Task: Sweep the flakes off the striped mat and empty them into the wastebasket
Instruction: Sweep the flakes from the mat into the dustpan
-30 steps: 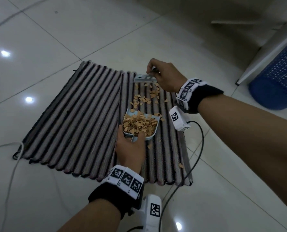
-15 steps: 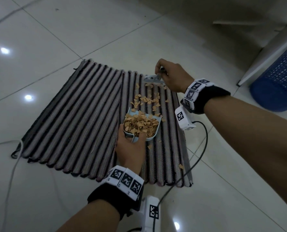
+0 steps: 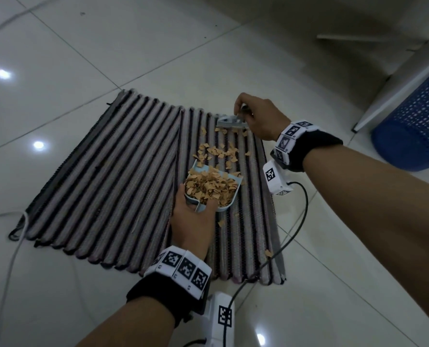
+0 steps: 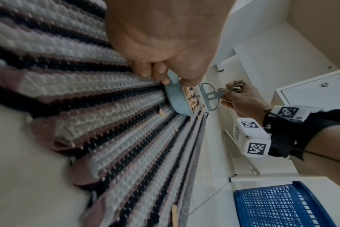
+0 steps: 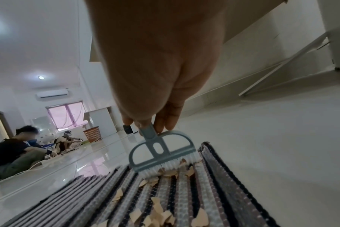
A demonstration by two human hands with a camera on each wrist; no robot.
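Observation:
A striped mat [image 3: 108, 176] lies on the tiled floor. My left hand [image 3: 192, 216] grips the handle of a light blue dustpan [image 3: 212, 187] heaped with tan flakes, its mouth facing away from me. Loose flakes [image 3: 218, 152] lie on the mat beyond the pan. My right hand [image 3: 258, 118] pinches the handle of a small grey-blue brush [image 3: 231, 121], whose white bristles [image 5: 171, 165] touch the mat's far right part behind the flakes. A blue mesh wastebasket [image 3: 413, 131] stands to the right, off the mat.
Single flakes [image 3: 268, 252] lie near the mat's near right edge. A black cable [image 3: 291, 234] runs from my right wrist across the floor. A white cord [image 3: 10, 259] lies at the left. White furniture [image 3: 393, 78] stands beside the wastebasket. People sit far off in the right wrist view.
My right hand has shifted the brush to the right along the mat's far edge. The dustpan and my left hand have stayed put.

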